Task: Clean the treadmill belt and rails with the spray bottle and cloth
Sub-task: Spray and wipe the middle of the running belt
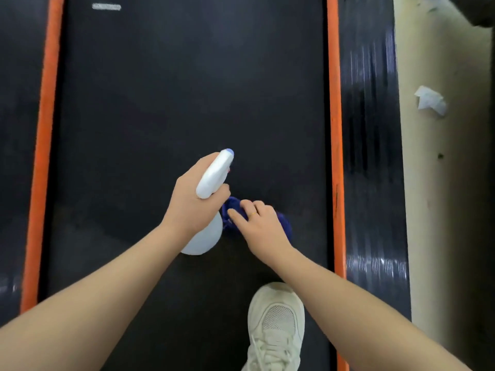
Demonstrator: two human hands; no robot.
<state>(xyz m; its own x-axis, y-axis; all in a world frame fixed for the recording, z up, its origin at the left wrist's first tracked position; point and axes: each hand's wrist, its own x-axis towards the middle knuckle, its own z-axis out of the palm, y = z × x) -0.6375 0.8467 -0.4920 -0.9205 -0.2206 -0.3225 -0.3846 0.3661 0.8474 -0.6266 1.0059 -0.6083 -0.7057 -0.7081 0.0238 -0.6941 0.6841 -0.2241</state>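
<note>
treadmill belt [160,116] black, flanked by orange strips, left [44,145] and right [334,129]; ribbed black right rail [372,156] beyond, glossy. left hand [192,199] wraps neck of white spray bottle [214,175], fingers curled around it, nozzle pointing up-frame, translucent body below wrist, over belt middle. right hand [258,223] presses blue cloth [284,223] onto belt just beside bottle, fingers bent over bunched fabric, holding it. pale sneaker [276,325] stands on belt near right strip. crumpled white tissue [430,100] lies on cream floor [442,210], right of rail.

Pale sneaker [276,326] on dark surface; crumpled white tissue [430,99] on cream floor [450,183] alongside.
</note>
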